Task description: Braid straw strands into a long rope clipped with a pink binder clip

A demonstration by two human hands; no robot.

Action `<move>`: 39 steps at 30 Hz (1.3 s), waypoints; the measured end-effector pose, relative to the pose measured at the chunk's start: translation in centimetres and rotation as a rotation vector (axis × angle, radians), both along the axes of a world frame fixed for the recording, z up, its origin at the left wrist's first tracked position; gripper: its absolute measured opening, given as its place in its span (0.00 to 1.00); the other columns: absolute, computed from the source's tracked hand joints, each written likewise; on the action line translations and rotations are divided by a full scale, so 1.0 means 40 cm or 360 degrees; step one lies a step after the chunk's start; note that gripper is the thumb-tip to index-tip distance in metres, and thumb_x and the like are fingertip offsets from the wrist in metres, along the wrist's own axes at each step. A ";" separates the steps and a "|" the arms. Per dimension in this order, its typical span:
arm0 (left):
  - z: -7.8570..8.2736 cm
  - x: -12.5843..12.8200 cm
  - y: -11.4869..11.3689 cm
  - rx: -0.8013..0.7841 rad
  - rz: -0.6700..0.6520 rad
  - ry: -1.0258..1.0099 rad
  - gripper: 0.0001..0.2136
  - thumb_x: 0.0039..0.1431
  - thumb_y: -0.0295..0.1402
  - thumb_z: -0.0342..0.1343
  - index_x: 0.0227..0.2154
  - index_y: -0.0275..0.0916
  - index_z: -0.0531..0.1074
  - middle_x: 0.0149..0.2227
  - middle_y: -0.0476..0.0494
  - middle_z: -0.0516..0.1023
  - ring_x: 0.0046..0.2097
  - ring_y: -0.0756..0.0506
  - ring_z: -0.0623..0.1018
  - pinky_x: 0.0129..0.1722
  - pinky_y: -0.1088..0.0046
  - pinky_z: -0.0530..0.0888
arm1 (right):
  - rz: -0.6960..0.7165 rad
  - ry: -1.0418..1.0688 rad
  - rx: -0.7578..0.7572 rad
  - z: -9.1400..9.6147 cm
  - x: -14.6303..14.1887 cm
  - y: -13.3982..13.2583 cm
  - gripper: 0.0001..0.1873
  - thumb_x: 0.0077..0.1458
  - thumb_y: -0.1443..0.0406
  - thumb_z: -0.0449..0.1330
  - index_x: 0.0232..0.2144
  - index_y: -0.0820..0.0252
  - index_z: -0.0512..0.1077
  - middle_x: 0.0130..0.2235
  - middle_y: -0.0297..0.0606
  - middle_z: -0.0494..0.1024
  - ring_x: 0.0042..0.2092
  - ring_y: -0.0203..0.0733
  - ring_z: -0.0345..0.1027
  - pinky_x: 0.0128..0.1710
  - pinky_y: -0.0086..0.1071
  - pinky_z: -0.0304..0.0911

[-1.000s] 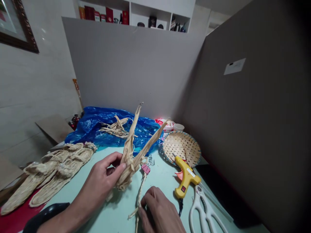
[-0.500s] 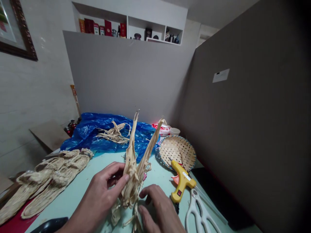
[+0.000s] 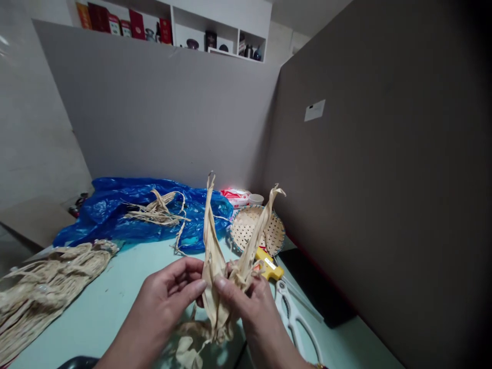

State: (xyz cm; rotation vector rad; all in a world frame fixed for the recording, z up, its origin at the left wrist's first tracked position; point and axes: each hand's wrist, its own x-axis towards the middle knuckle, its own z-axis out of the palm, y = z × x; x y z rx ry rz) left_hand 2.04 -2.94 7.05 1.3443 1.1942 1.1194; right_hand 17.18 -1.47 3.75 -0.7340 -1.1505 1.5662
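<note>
Both hands hold a bundle of dried corn husk strips (image 3: 213, 256) above the pale green table (image 3: 107, 302). My left hand (image 3: 169, 300) pinches the bundle from the left with thumb and fingers. My right hand (image 3: 249, 302) pinches it from the right, fingers closed on the husk. Two long husk ends stick upward, one straight, one leaning right toward the basket. Loose ends hang below the hands.
Woven straw sandals (image 3: 46, 287) lie at the left. A blue plastic bag (image 3: 126, 210) with more husks (image 3: 157, 210) sits behind. A round woven basket (image 3: 246, 228), yellow glue gun (image 3: 267, 266) and white scissors (image 3: 294, 320) are at the right. Grey partitions (image 3: 365, 179) close the back and right.
My right hand rose from the table and took hold of the husk bundle beside the left hand. The view swung right, so the sandals slid toward the left edge.
</note>
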 end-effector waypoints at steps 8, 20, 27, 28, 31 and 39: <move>0.017 0.019 0.009 0.0000 0.0078 0.0003 0.11 0.46 0.39 0.64 0.30 0.39 0.74 0.30 0.49 0.80 0.33 0.46 0.76 0.32 0.75 0.72 | 0.0032 -0.0124 0.0054 0.033 0.015 0.001 0.17 0.48 0.55 0.66 0.33 0.64 0.78 0.28 0.38 0.76 0.32 0.39 0.68 0.34 0.29 0.66; 0.010 0.018 -0.008 -0.0209 -0.0155 -0.0248 0.11 0.55 0.39 0.58 0.39 0.40 0.73 0.36 0.46 0.77 0.38 0.44 0.76 0.36 0.71 0.74 | -0.0029 -0.0084 0.0070 0.035 0.021 -0.011 0.13 0.54 0.62 0.63 0.40 0.63 0.76 0.35 0.38 0.79 0.38 0.42 0.72 0.39 0.31 0.66; -0.010 0.002 0.024 -0.0007 -0.0137 -0.0117 0.08 0.52 0.35 0.63 0.33 0.39 0.72 0.33 0.49 0.78 0.38 0.47 0.78 0.39 0.76 0.74 | -0.0126 -0.0076 -0.0066 0.031 0.018 -0.008 0.14 0.48 0.59 0.66 0.35 0.63 0.75 0.33 0.38 0.77 0.38 0.44 0.71 0.38 0.32 0.67; -0.011 0.001 0.026 -0.0018 -0.0167 -0.0115 0.08 0.52 0.35 0.62 0.33 0.40 0.72 0.33 0.49 0.78 0.38 0.47 0.78 0.39 0.76 0.74 | -0.0146 -0.0095 -0.0059 0.030 0.018 -0.008 0.15 0.47 0.58 0.67 0.35 0.62 0.75 0.33 0.38 0.77 0.38 0.44 0.71 0.37 0.32 0.67; -0.015 0.003 0.025 -0.0047 -0.0218 -0.0114 0.06 0.54 0.35 0.61 0.33 0.40 0.71 0.34 0.49 0.78 0.38 0.46 0.78 0.35 0.76 0.75 | -0.0258 -0.0203 -0.0036 0.018 0.019 -0.008 0.16 0.46 0.57 0.67 0.35 0.61 0.74 0.32 0.37 0.75 0.37 0.44 0.70 0.34 0.32 0.66; -0.017 0.021 0.028 0.0191 -0.0094 0.0174 0.04 0.51 0.30 0.60 0.31 0.40 0.71 0.30 0.51 0.75 0.33 0.48 0.74 0.33 0.76 0.72 | -0.0283 -0.0320 -0.0055 -0.017 0.010 -0.004 0.18 0.49 0.55 0.65 0.37 0.62 0.73 0.37 0.40 0.76 0.41 0.47 0.69 0.38 0.34 0.65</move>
